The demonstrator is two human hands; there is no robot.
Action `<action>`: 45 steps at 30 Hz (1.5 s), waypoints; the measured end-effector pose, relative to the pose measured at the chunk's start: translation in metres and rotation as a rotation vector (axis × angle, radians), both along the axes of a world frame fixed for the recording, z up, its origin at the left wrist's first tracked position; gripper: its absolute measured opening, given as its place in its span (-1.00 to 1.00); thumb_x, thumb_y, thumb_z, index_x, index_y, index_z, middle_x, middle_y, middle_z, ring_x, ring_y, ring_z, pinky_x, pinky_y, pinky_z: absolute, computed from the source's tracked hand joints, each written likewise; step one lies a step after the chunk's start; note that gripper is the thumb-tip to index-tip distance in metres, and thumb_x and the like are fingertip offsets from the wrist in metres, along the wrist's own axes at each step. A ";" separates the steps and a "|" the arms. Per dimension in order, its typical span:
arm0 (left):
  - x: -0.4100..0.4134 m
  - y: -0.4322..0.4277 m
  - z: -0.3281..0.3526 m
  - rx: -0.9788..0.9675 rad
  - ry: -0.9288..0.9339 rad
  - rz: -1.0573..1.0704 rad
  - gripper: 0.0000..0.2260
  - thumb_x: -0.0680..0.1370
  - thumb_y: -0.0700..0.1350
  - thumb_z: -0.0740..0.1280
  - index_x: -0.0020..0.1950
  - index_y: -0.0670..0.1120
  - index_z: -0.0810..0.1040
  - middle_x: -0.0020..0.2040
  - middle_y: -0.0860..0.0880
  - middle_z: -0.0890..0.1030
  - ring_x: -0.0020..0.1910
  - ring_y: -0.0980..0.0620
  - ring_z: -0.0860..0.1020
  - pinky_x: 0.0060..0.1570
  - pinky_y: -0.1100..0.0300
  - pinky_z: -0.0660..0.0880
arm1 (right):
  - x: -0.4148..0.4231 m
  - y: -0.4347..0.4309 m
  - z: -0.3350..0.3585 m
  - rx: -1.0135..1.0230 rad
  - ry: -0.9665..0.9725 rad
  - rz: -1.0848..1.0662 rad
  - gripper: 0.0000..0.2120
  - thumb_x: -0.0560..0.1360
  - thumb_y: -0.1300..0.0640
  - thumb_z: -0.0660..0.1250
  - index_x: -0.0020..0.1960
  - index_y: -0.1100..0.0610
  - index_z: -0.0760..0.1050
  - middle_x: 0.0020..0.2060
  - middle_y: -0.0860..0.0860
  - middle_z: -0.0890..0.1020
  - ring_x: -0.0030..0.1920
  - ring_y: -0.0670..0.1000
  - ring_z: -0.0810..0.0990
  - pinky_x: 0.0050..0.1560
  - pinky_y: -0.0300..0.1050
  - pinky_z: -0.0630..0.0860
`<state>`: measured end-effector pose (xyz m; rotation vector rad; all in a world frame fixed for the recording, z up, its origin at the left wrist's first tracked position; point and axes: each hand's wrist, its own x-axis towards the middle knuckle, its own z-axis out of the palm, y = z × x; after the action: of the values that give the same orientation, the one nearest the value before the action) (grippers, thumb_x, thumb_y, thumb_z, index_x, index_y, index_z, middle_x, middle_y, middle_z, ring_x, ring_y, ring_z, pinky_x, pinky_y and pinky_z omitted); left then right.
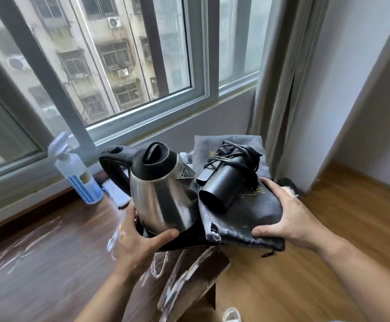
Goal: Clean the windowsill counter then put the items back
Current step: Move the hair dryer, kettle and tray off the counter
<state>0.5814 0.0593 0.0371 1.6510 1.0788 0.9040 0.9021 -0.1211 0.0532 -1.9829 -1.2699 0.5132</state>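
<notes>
Left hand (140, 245) curls round black tray (184, 242) under shiny steel kettle (163, 194), right hand (289, 212) grips grey cloth pouch (240, 219) beside kettle; likely clearing; keep level.

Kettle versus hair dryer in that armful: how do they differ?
The kettle is shiny steel and stands upright; the hair dryer is matte black and lies on its side on a grey bag. The dryer's cord is wound round it; the kettle shows none. Both have black parts.

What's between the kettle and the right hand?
A black hair dryer lying on the grey cloth bag, seen in the head view.
</notes>
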 end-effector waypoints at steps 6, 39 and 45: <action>0.085 0.028 -0.001 0.000 0.014 -0.022 0.05 -0.08 0.42 0.65 0.34 0.14 0.45 0.16 0.01 0.68 0.19 0.02 0.63 0.26 -0.04 0.56 | 0.086 0.031 0.007 -0.016 -0.001 0.001 0.31 -0.08 -0.44 0.61 0.58 -0.29 0.13 0.31 -0.11 0.37 0.34 -0.10 0.41 0.44 -0.09 0.34; 0.363 -0.009 -0.106 -0.081 0.047 0.631 0.06 -0.09 0.36 0.71 0.36 0.23 0.43 0.28 -0.10 0.59 0.36 -0.10 0.52 0.39 -0.19 0.47 | 0.414 0.209 -0.086 -0.074 0.060 0.649 0.30 -0.07 -0.44 0.62 0.57 -0.30 0.14 0.33 -0.12 0.35 0.37 -0.18 0.37 0.45 -0.25 0.24; 0.376 -0.001 -0.194 -0.110 0.084 0.679 0.09 -0.11 0.36 0.70 0.37 0.18 0.44 0.26 -0.11 0.60 0.35 -0.12 0.51 0.38 -0.19 0.48 | 0.424 0.234 -0.183 -0.100 0.071 0.687 0.30 -0.09 -0.52 0.57 0.55 -0.34 0.12 0.35 -0.15 0.33 0.39 -0.20 0.35 0.46 -0.24 0.24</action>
<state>0.9574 0.0582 -0.1566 1.2437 1.7656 1.1753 1.3260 0.1126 -0.1297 -1.5455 -1.9037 0.9758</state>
